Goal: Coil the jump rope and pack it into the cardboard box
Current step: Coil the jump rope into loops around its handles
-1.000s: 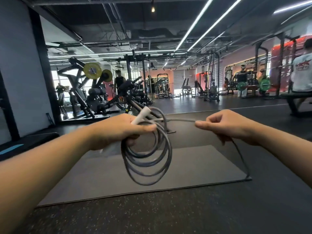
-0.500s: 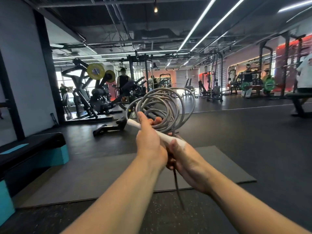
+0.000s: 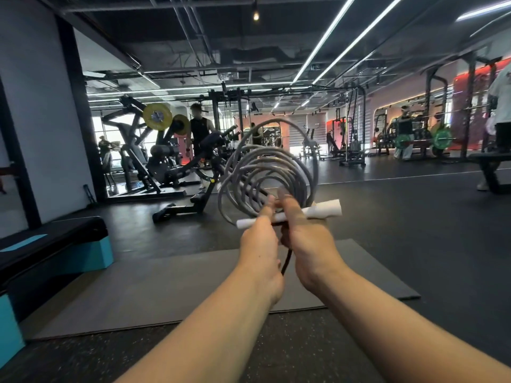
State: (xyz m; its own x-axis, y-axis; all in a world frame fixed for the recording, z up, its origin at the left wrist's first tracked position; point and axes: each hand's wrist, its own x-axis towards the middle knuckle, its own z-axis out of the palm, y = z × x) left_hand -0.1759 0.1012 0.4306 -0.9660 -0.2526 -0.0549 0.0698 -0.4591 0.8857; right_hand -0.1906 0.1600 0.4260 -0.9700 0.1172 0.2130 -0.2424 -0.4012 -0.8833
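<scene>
The grey jump rope stands up as a loose coil of several loops in front of me at chest height. Its white handles lie across the bottom of the coil, one end poking out left, the thicker end sticking out right. My left hand and my right hand are side by side, both closed on the handles and the base of the coil. A short dark rope end hangs down between my wrists. No cardboard box is in view.
A grey floor mat lies below my arms on the dark gym floor. A black and teal step platform sits at the left. Weight machines and people stand further back, and a bench is at the right.
The hands came together from being apart, and the coil swung from hanging down to standing upright. Since half a second ago the handles have levelled out and the trailing rope end has shortened.
</scene>
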